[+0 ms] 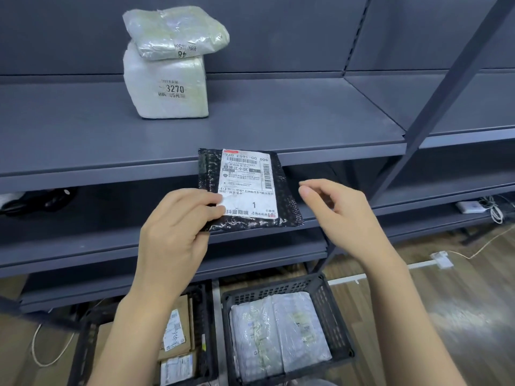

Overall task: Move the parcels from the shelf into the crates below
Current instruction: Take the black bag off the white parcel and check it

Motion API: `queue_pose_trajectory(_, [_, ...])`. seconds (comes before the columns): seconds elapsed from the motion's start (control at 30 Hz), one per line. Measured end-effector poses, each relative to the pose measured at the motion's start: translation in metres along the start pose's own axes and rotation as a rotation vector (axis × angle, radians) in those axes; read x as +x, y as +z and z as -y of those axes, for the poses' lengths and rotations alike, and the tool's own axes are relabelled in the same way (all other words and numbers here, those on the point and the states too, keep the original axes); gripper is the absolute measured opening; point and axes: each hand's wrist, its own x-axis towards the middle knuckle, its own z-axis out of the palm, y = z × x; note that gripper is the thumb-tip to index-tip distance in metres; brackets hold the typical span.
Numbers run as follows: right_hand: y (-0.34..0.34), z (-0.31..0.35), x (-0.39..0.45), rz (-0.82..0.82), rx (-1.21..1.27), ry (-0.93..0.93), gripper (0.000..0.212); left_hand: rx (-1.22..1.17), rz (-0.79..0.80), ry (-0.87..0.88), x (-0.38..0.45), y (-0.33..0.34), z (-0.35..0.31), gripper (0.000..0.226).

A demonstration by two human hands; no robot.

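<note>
Holding the black parcel [248,188] in front of the shelf's [306,126] front edge, my left hand [178,232] pinches its lower left corner, thumb on the white label and fingers [195,240] tucked under. My right hand [342,215] is just beside the parcel's right edge but not touching it. Its fingers are loosely curled and hold nothing.

This parcel looks thin and flat, like a soft bag. I think it is light, because one pinch at a corner keeps it up. The shiny black wrap may be slippery, so I would keep my thumb on the paper label, where it grips better. It may bend or flop, so holding it at the middle of an edge would be safer than at one corner.

Two more parcels sit near the back left of the shelf. A big white parcel [167,87] stands there, and a smaller shiny parcel [178,32] lies on top of it. These look puffy and bigger, so I would use both hands on the sides.

Below are two dark crates. The right crate [331,313] has a pale wrapped parcel inside. The left crate [200,324] has brown boxes with labels. I guess the black parcel goes down into one of them next.
</note>
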Motion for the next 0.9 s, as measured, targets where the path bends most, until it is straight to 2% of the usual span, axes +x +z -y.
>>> queue_pose_trajectory(0.17, [0.003,0.001,0.000,0.136,0.026,0.090,0.028,-0.034,-0.044,0.069,-0.003,0.005,0.000,0.027])
queue_pose_trajectory(0.3, [0.003,0.002,0.002,0.081,0.175,0.114,0.011,-0.048,-0.054,0.048,-0.002,0.007,0.001,0.031])
queue_pose_trajectory(0.47, [0.004,0.002,0.003,-0.028,0.217,0.046,0.008,-0.197,0.000,-0.256,0.000,0.007,-0.003,0.046])
queue_pose_trajectory(0.6, [0.003,0.006,0.002,-0.091,0.128,-0.028,0.011,-0.213,0.038,-0.313,0.008,0.004,-0.005,0.031])
queue_pose_trajectory(0.9, [0.008,0.009,0.006,-0.160,0.006,-0.045,0.007,-0.232,0.090,-0.445,0.013,0.004,-0.007,0.024])
